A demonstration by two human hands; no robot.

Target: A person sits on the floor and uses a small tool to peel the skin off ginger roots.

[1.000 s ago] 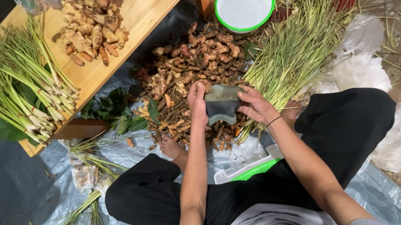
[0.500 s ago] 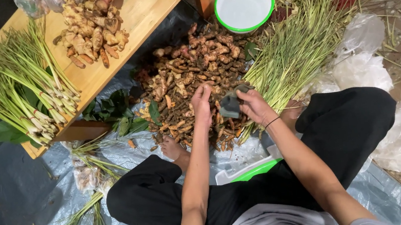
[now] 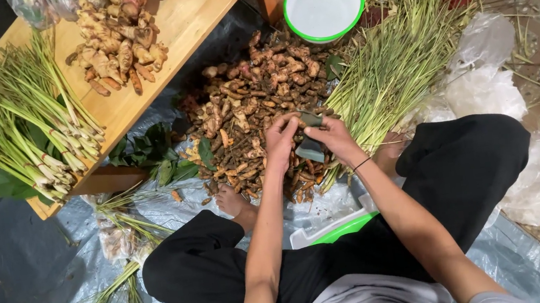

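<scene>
As both hands meet, dark packet pinched between fingers, above roots.

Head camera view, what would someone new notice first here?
Probably the brown heap of roots at centre, where the left hand and right hand meet on a small dark folded piece. Next, the white bowl with a green rim just above the heap. Then the green stalk bundles on the wooden table at left.

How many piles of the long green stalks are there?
2 big ones: one bundle of stalks on the wooden table at left, another heap on the floor beside the white bowl. A few loose stalks lie below the table.
</scene>
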